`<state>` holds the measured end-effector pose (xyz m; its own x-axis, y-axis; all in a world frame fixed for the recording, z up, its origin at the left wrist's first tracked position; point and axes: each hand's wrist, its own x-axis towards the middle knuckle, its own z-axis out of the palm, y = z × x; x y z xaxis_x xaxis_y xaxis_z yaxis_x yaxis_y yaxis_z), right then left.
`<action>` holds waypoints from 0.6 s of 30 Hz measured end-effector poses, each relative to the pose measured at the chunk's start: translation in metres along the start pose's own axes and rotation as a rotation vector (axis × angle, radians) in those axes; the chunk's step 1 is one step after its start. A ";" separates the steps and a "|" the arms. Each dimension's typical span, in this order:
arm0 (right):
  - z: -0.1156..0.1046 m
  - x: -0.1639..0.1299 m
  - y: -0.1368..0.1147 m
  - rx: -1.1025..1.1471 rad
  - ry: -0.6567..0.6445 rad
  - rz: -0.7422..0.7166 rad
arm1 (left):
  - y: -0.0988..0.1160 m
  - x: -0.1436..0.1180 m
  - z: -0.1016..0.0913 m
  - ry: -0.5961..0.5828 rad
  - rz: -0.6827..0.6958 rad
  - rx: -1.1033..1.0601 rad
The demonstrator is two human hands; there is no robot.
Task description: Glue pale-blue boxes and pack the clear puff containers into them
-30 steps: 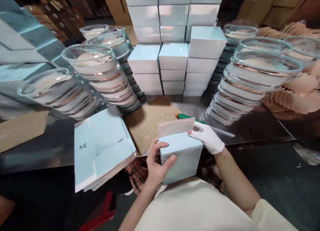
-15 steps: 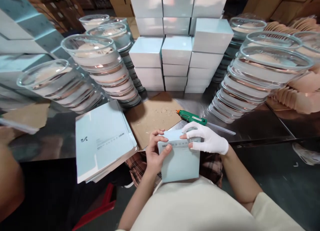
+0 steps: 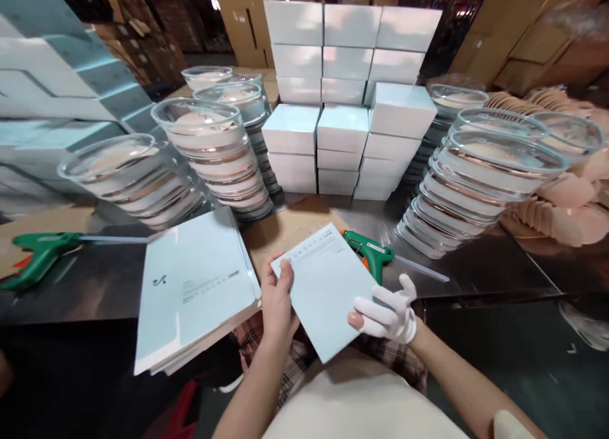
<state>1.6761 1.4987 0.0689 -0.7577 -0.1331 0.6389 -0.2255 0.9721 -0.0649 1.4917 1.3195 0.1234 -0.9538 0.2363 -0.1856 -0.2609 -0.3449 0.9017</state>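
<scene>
Both of my hands are on one pale blue carton (image 3: 326, 290), held flat and tilted above the near edge of the desk (image 3: 476, 268). My bare left hand (image 3: 277, 299) pinches its left edge, fingers together on the card, thumb on top. My gloved right hand (image 3: 387, 312) grips the lower right edge, thumb pressed on the face, the other fingers spread behind it. Just beyond the carton lies a green glue gun (image 3: 368, 252), partly hidden by it. To the left, a stack of flat cartons (image 3: 195, 287) overhangs the desk edge. Farther back stand folded blue boxes (image 3: 342, 96), flanked by stacks of clear round lids (image 3: 219, 153).
</scene>
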 end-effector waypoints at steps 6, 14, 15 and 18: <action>-0.049 0.150 0.082 -0.343 0.322 0.012 | -0.009 0.001 -0.011 -0.034 0.479 0.097; -0.028 0.357 0.196 -0.603 -0.088 0.379 | 0.018 -0.023 -0.049 -0.047 0.784 0.375; -0.021 0.360 0.205 -0.606 -0.106 0.411 | 0.029 -0.023 -0.060 -0.004 0.785 0.424; -0.010 0.359 0.222 -0.599 -0.104 0.480 | 0.067 -0.009 -0.100 0.210 0.722 0.708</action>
<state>1.3606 1.6686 0.2918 -0.7489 0.3409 0.5683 0.4898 0.8623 0.1283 1.4675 1.2039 0.1465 -0.8730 -0.0017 0.4878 0.4667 0.2880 0.8362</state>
